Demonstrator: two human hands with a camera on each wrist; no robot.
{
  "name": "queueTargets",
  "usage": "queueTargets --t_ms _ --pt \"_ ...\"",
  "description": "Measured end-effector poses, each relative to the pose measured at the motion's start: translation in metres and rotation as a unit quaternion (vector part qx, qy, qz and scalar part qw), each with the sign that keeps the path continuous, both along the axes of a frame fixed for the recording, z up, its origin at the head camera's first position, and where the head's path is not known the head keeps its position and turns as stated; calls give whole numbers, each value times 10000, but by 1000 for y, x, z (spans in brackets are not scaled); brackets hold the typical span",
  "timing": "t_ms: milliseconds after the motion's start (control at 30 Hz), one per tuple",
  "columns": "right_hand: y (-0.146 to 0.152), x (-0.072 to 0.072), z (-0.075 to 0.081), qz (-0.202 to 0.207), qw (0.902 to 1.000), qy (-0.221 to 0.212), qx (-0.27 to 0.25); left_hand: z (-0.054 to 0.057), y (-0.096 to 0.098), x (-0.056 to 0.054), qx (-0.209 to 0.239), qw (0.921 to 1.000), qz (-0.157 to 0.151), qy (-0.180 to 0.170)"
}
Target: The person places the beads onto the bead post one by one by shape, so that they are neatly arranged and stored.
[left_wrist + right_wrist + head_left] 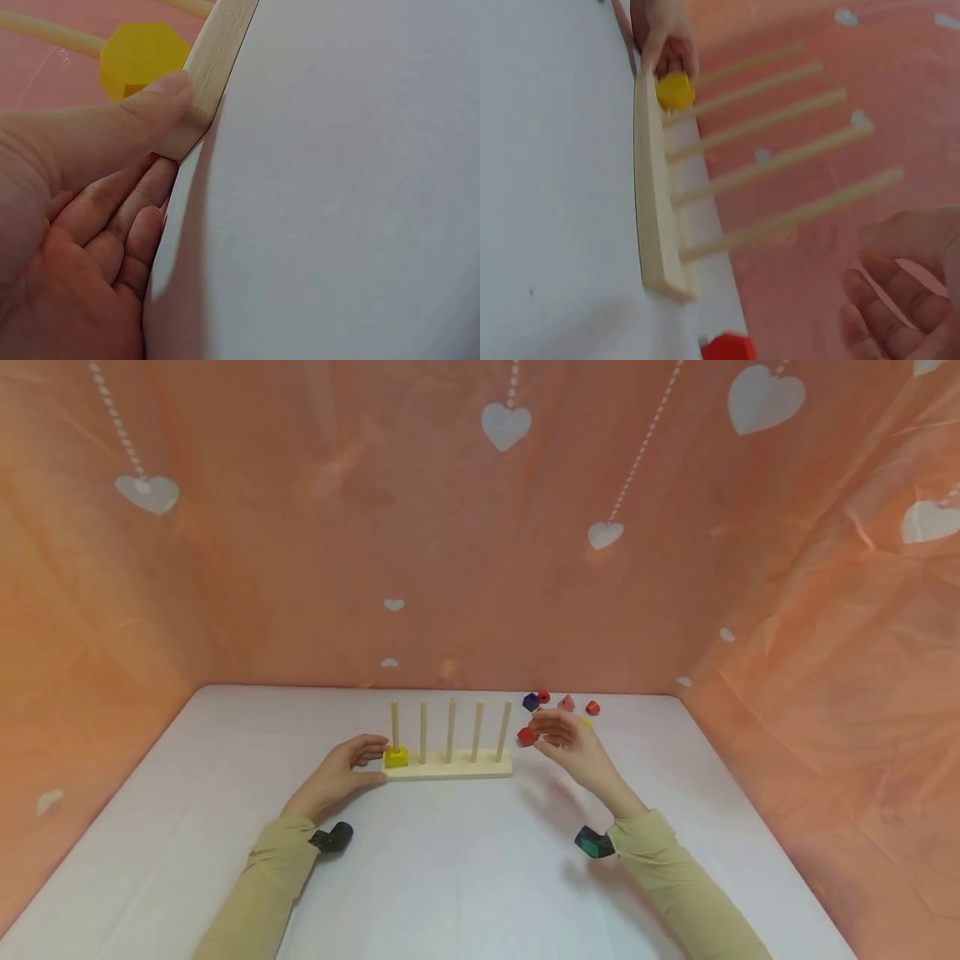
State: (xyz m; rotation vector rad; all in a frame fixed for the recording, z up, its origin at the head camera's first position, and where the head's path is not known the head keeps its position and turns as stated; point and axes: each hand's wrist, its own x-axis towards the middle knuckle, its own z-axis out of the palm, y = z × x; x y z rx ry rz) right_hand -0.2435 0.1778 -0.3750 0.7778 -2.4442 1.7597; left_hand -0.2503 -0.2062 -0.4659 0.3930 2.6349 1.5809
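Note:
A pale wooden peg stand [448, 768] with several upright pegs lies on the white table. One yellow bead [396, 758] sits at the bottom of its leftmost peg. My left hand [347, 775] holds the left end of the stand's base. In the left wrist view the thumb [127, 124] lies against the base beside the yellow bead, with the other fingers around behind the end. Right of the stand, my right hand [573, 752] hovers with loosely bent fingers and nothing in them. A red bead [527, 737] lies on the table near its fingertips.
Behind the right hand lie a dark blue bead [531, 702], a red bead [592, 707], a pinkish bead [566, 702] and a partly hidden yellow bead [587, 722]. An orange cloth [450, 568] with white hearts encloses the table [450, 877] at back and sides.

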Motion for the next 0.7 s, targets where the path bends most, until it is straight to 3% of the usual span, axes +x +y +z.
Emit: queueTargets --t_ms 167,300,500,700 --pt "4 -8 -4 -108 9999 -58 -102 1 1 -2 -67 10000 -26 -3" --pt "9 -25 -24 -258 9995 -159 -99 0 1 -2 -50 10000 -62 11" --pt "13 -45 -50 -710 9969 -198 286 1 3 -1 19 10000 -94 25" --pt "9 -55 -57 -838 9940 -283 646 2 0 -1 -125 9999 3 23"
